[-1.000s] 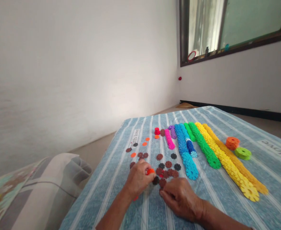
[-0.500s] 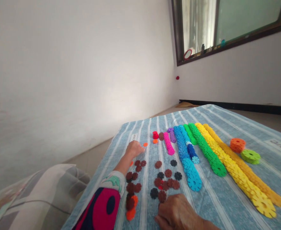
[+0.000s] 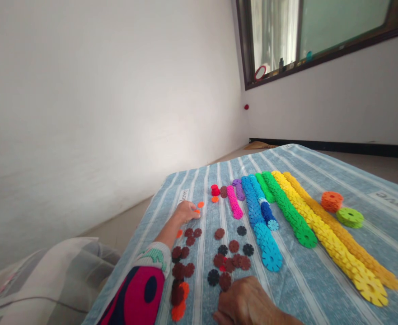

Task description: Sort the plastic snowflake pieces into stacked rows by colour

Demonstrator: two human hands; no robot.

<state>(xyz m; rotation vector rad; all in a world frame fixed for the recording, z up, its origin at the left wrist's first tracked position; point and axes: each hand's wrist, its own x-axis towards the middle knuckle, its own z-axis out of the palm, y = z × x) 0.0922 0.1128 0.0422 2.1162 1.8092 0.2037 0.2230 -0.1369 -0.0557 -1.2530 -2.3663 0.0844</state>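
Fingers (image 3: 195,216) of my left hand (image 3: 185,211), mid-frame, sit narrow around an orange disc (image 3: 198,211), grip unclear, a second disc (image 3: 200,204) just above; my right hand (image 3: 246,301), farther, curls, contents hidden.

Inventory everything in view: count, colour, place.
Disc rows: several, multicoloured, across cloth
Stacks: several, red, orange, lime, flanking rows
Loose discs: many, brown, black, orange, red, left of rows
Cloth: one, striped blue, beneath discs
Checked fabric: one, grey and white, lower left
Walls: two, white, behind
Small object: one, red, near wall corner
Window: one, dark frame, upper right
Mirror: one, red rim, window base
Trinkets: several, mixed, beside mirror
Sleeve: one, pink and navy, left arm
Left hand: one, bare, at orange discs
Right hand: one, bare, bottom centre
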